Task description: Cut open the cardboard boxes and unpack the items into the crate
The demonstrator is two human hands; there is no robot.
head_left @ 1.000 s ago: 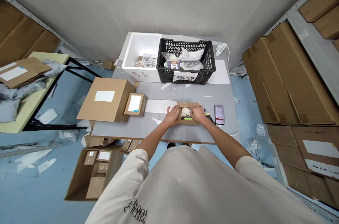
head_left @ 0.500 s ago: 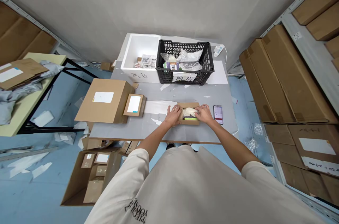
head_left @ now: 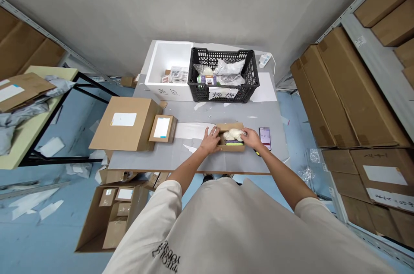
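A small open cardboard box (head_left: 239, 149) lies on the grey table near its front edge. My left hand (head_left: 211, 140) grips the left end of this box, fingers over its far corner and thumb at the near side. Inside is a cream-white, soft-looking bundle (head_left: 233, 134), its kind unclear, with a green and dark packet (head_left: 234, 142) beside it. My right hand (head_left: 251, 139) pinches the right end of the white bundle, which bulges above the box wall. A yellow and black object (head_left: 257, 152) shows partly under my right wrist.
A phone (head_left: 265, 137) lies right of the box. Behind stand a white foam bin (head_left: 168, 89) and a black crate (head_left: 223, 95) holding bagged goods. Two closed cartons, one large (head_left: 123, 131) and one small (head_left: 163, 128), sit left. Stacked cartons (head_left: 349, 92) line the right side.
The white bundle has risen and shifted slightly right in my right hand, showing more of the green packet. The yellow and black object has come into sight. My left hand stays on the box.
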